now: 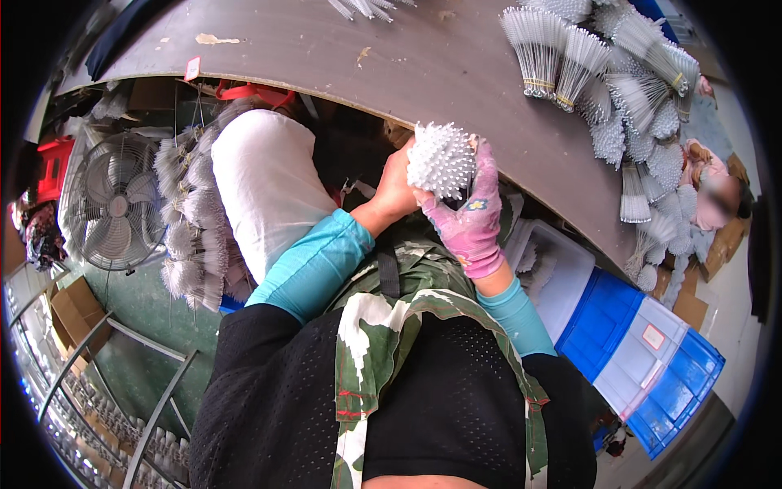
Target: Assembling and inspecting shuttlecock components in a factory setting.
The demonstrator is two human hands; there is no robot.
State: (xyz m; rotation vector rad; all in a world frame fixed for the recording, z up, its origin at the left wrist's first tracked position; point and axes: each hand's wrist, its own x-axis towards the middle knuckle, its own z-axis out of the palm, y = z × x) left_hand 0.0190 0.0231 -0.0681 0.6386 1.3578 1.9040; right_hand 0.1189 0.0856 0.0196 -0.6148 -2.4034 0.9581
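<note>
A workshop with a green floor; a long grey-brown worktable runs across the upper part of the view. At its near edge, both hands clasp a white spiky plastic ball cluster, held just above the person's lap. The bare left hand is closed against its left side; the right hand, in a pink knitted glove, wraps its right and lower side, fingers pressed shut on it. The cluster is roughly round, with no clear long axis; its spikes radiate outward, mostly up and toward the table. To the right, stacked blue and white plastic crates stand below the table; the contents of a clear one cannot be determined. Bundles of white bristle-like stems lie on the table's far right. A metal floor fan stands at left.
</note>
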